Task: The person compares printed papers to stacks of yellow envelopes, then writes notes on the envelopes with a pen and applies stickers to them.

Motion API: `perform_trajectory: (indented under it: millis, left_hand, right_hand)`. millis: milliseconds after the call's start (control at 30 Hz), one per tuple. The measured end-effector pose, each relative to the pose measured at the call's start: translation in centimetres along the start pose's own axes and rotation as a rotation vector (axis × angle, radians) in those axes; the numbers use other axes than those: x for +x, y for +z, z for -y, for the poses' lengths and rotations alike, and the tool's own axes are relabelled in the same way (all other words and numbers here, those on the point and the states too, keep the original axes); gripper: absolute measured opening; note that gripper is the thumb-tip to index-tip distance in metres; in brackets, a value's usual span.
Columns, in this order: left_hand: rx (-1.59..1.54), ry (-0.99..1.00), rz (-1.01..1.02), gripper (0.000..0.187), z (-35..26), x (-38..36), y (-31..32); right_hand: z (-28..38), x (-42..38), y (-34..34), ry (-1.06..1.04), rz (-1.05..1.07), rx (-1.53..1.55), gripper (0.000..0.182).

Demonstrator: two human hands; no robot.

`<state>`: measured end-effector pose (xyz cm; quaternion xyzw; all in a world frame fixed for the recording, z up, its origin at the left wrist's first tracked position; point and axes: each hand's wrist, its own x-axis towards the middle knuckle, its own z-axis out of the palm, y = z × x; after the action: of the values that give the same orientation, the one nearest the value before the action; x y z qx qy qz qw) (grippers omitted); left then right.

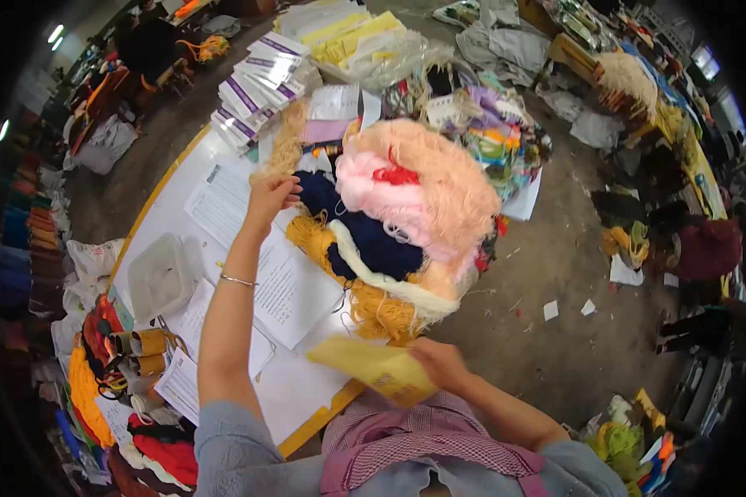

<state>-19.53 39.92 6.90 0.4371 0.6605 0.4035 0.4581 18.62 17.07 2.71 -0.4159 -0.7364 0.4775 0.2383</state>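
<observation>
My right hand (441,364) grips the edge of a yellow printed packet (377,369), blurred, over the table's near edge. Beside the dark navy yarn (315,190), my left hand (275,199) is raised with its fingers bent together; whatever lies between the fingertips is too small to make out. A big heap of peach yarn (460,178) and pink yarn (373,186) lies right of that hand, with a small red strand (396,172) on top. Cream yarn (365,269) and mustard yarn (381,313) lie along the heap's near side.
Printed sheets (282,282) and a clear plastic tub (159,277) lie on the white table (153,215). Purple-and-white packets (253,87) are stacked at the far end, near yellow packets (331,37). Scissors and cardboard tubes (147,341) are at the left. Paper scraps (551,311) dot the floor.
</observation>
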Motion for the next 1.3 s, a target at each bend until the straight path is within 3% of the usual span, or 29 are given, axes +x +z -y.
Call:
perform_trajectory:
  millis: [200, 300, 333, 433, 533, 633, 667, 733, 800, 867, 933, 1033, 1067, 1167, 1233, 1300]
  left_hand:
    - [-0.132, -0.026, -0.077, 0.025, -0.7, 5.2, 4.3]
    - [-0.521, -0.040, -0.116, 0.006, -1.3, 10.1, 5.8]
    - [-0.521, -0.044, -0.102, 0.006, -0.3, 12.4, 6.2]
    - [-0.874, -0.096, -0.261, 0.017, 1.1, 20.2, 7.8]
    - [-0.895, -0.414, -0.422, 0.026, 3.0, 26.4, 9.4]
    - [-1.158, -0.382, -0.247, 0.028, 3.5, 29.8, 10.1]
    - [-0.930, -0.479, -0.427, 0.021, 3.7, 30.1, 10.4]
    - [-1.138, -0.380, -0.523, 0.018, 2.7, 30.3, 11.2]
    - [-1.146, -0.278, -0.467, 0.017, 1.5, 29.0, 10.9]
    - [-0.916, -0.042, -0.463, 0.023, -0.2, 26.9, 10.1]
    - [-0.894, 0.140, -0.307, 0.028, -5.2, 21.6, 10.5]
    - [-0.846, 0.215, -0.077, 0.028, -11.4, 14.0, 13.8]
    - [-0.837, 0.119, 0.050, 0.026, -9.9, 14.0, 14.2]
    - [-0.796, 0.009, 0.103, 0.025, -12.3, 11.0, 18.7]
    - [-0.660, 0.002, 0.095, 0.024, -11.3, 11.5, 21.9]
    - [-0.580, -0.002, 0.048, 0.020, -10.8, 11.7, 25.1]
  right_hand:
    - [-1.5, -6.8, -15.1, 0.403, -0.468, -0.036, 0.006]
    - [-1.1, -7.4, -18.4, 0.424, -0.725, -0.056, 0.004]
    - [0.2, -6.9, -18.9, 0.485, -0.779, 0.080, 0.004]
    - [2.0, -6.6, -19.2, 0.525, -0.765, 0.068, 0.004]
    - [4.0, -5.9, -18.8, 0.653, -0.714, -0.021, 0.004]
    - [3.1, -5.9, -18.6, 0.716, -0.734, 0.056, 0.004]
    - [3.0, -5.8, -18.8, 0.709, -0.747, 0.105, 0.004]
    - [3.3, -4.6, -19.7, 0.712, -0.735, 0.077, 0.004]
    - [3.6, -3.8, -20.5, 0.714, -0.719, 0.055, 0.003]
    - [3.6, -3.4, -21.9, 0.675, -0.652, 0.047, 0.003]
    - [4.0, -2.6, -23.8, 0.650, -0.641, 0.009, 0.002]
    - [3.4, -3.2, -26.6, 0.650, -0.696, 0.077, 0.001]
    - [2.6, -3.4, -27.7, 0.652, -0.737, 0.176, 0.003]
    - [0.4, -4.0, -32.0, 0.570, -0.784, 0.248, 0.005]
    - [-2.8, -4.7, -35.3, 0.528, -0.837, 0.201, 0.007]
    - [-3.7, -3.8, -39.7, 0.406, -0.864, 0.379, 0.009]
